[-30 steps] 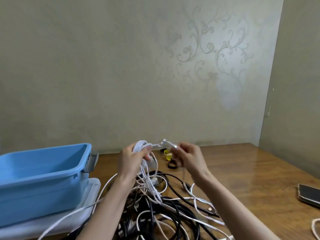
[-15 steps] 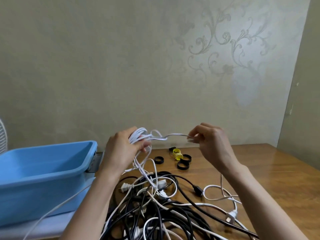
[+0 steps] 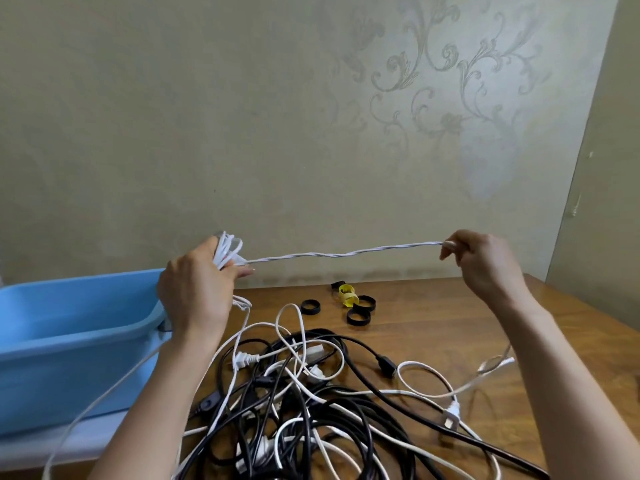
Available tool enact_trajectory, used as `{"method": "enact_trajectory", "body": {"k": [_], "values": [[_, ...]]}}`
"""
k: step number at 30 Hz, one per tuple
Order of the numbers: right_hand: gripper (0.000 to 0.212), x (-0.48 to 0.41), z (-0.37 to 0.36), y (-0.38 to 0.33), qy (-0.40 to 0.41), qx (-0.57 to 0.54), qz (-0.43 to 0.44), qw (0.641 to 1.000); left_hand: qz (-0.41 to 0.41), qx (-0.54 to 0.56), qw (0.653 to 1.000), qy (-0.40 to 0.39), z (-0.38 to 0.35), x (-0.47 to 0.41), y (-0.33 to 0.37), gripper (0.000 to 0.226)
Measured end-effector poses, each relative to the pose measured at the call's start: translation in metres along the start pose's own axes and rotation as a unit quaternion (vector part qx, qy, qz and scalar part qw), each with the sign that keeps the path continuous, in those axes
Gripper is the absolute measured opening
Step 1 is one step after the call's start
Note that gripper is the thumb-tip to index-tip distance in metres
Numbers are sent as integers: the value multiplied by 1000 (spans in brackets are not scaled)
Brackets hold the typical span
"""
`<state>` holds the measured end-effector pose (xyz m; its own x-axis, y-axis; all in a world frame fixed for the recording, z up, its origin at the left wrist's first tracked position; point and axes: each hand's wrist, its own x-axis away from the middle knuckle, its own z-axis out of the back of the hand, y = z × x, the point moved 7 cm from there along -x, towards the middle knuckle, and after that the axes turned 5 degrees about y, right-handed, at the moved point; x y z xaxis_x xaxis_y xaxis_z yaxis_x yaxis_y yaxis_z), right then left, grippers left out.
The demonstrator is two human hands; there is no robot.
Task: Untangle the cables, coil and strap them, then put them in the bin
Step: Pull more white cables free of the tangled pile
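Cable [image 3: 346,252], white and twisted along its length, stretched nearly level in the air between both grips, above the far part of the counter [image 3: 450,323]. Left end gathered into a small bundle of white loops [image 3: 227,249] at the left grip [image 3: 197,289], fingers curled round the loops, one fingertip pointing along the outgoing strand. Right end pinched at the right grip [image 3: 485,261] between thumb and curled fingers, back of the hand toward the camera. More white strand hanging from the bundle down toward the tangle [image 3: 304,403] below.

Tangle of black and white cables heaped on the counter between the two forearms, toward the near edge: thick black loops mixed with thinner white ones. White two-pin plug [image 3: 244,358] near the left forearm, black connector [image 3: 386,365] at the right fringe, second white plug [image 3: 452,415] further right beside the right forearm, black inline switch [image 3: 207,403] at the left fringe. One white strand running off the pile toward the lower left corner, across the front of the bin [image 3: 69,327].

Behind the tangle, apart from it, on bare wood: three black strap rings [image 3: 358,317], two touching and one alone to the left, and a yellow strap [image 3: 347,294] against the pair.

Bin blue, open-topped, at the left, just beside the left forearm, standing on a white tray [image 3: 69,441]. Pale wall [image 3: 242,133] with a scroll pattern behind everything.
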<state>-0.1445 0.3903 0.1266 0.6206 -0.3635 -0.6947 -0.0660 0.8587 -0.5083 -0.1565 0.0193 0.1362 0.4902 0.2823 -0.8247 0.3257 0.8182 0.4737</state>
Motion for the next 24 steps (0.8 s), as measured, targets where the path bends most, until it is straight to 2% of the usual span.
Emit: {"method": "enact_trajectory", "body": {"k": [2, 5, 7, 10, 12, 14, 15, 16, 18, 20, 24], "values": [[31, 1, -2, -10, -3, -23, 34, 999, 20, 6, 1000, -5, -2, -2, -6, 42], [26, 3, 2, -18, 15, -117, 48, 992, 63, 43, 995, -62, -10, -4, -14, 36], [28, 5, 3, -27, -3, -226, 40, 973, 127, 154, 971, -132, -21, -1, -16, 27], [36, 13, -4, -55, -61, -289, 47, 954, 260, 351, 868, -234, -36, 12, -8, 15], [40, 24, -18, -79, -132, -256, 70, 955, 307, 434, 796, -290, -45, 23, 5, 27], [41, 39, -36, -101, -215, -200, 104, 950, 304, 482, 745, -347, -53, 34, 23, 42], [40, 47, -43, -111, -240, -188, 124, 944, 278, 480, 740, -381, -54, 40, 33, 47], [37, 53, -46, -118, -247, -191, 145, 939, 242, 460, 749, -411, -54, 46, 43, 50], [26, 57, -45, -126, -223, -220, 159, 936, 184, 401, 785, -434, -51, 53, 55, 61], [28, 56, -42, -124, -203, -289, 126, 927, 157, 357, 820, -418, -47, 52, 59, 60], [33, 57, -40, -122, -205, -397, 81, 891, 87, 316, 868, -374, -37, 48, 69, 56]]}}
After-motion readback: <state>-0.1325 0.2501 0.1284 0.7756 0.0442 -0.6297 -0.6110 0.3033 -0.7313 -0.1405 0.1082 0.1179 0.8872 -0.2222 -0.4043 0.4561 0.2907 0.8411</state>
